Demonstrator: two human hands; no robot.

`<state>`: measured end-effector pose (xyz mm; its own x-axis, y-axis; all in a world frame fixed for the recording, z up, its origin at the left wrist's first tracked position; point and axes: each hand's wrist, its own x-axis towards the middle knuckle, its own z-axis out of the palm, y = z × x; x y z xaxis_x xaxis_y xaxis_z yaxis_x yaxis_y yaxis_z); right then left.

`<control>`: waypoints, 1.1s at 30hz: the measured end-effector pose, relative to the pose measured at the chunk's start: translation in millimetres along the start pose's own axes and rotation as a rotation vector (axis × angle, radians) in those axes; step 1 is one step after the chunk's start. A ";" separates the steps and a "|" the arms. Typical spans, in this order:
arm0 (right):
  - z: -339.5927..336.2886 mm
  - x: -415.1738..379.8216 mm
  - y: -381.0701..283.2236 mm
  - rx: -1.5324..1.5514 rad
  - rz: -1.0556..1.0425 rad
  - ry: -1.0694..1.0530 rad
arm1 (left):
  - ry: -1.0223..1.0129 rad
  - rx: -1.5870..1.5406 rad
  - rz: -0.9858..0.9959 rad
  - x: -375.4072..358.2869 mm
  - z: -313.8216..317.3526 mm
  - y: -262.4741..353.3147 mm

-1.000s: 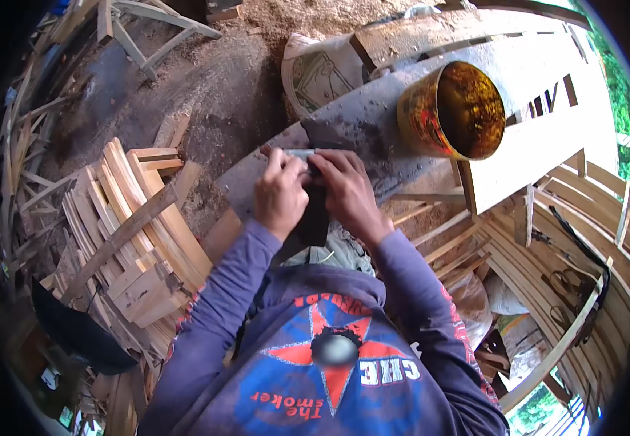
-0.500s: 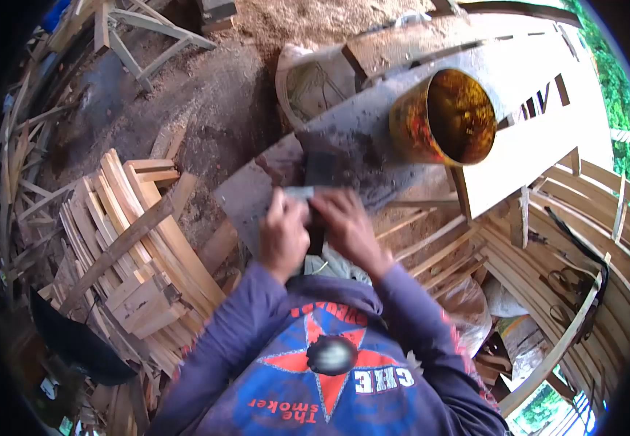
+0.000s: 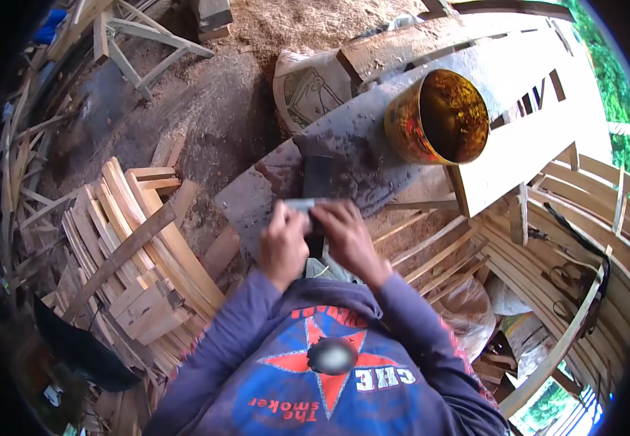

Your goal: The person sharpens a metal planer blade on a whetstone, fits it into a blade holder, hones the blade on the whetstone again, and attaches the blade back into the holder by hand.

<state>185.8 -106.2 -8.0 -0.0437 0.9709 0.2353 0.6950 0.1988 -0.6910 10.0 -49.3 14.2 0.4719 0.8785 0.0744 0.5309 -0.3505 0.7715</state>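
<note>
Both hands are closed on a flat metal blade (image 3: 300, 205), its pale face showing between them. My left hand (image 3: 284, 243) grips it from the left, fingers curled at its end. My right hand (image 3: 344, 231) presses on it from the right, fingers bent and slightly blurred. Beneath them lies a dark rectangular sharpening stone (image 3: 318, 174), its near part covered by the hands. The stone rests on a wet, stained board (image 3: 257, 195). To the right on that board stands a rusty, yellow-brown can (image 3: 406, 123), with its open top facing me.
Stacked wooden strips (image 3: 122, 240) lie to the left, with a dark rounded sheet (image 3: 78, 345) below them. A printed sack (image 3: 307, 87) sits behind the board. Curved wooden planks (image 3: 569, 218) fill the right side. Sawdust covers the ground (image 3: 293, 29).
Both hands and the blade have shifted slightly toward my body along the stone, uncovering a little more of its far end. The can appears slightly further left as the view shifts.
</note>
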 end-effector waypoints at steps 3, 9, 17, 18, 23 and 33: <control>-10.8 34.1 -0.8 0.019 0.026 -0.011 | 0.012 0.044 -0.047 26.2 -0.4 -4.6; -6.5 4.8 -20.3 0.023 0.077 0.020 | -0.030 -0.032 -0.040 1.8 -6.2 4.6; 2.0 -2.3 -12.5 -0.089 0.127 0.059 | -0.054 -0.009 0.115 24.6 -6.5 -10.0; 1.6 -13.9 -29.2 -0.044 0.165 0.072 | -0.007 -0.104 0.100 9.0 -4.9 -0.3; -6.6 24.0 -10.5 -0.110 0.166 0.136 | -0.087 -0.063 0.153 60.8 -4.8 -16.5; -6.9 12.4 -20.6 -0.133 0.225 0.166 | -0.154 -0.107 0.177 61.9 -5.9 -18.8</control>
<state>175.9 -99.1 13.9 0.2325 0.9514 0.2021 0.7619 -0.0489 -0.6459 25.1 13.5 8.1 0.6566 0.7439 0.1241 0.3567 -0.4512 0.8180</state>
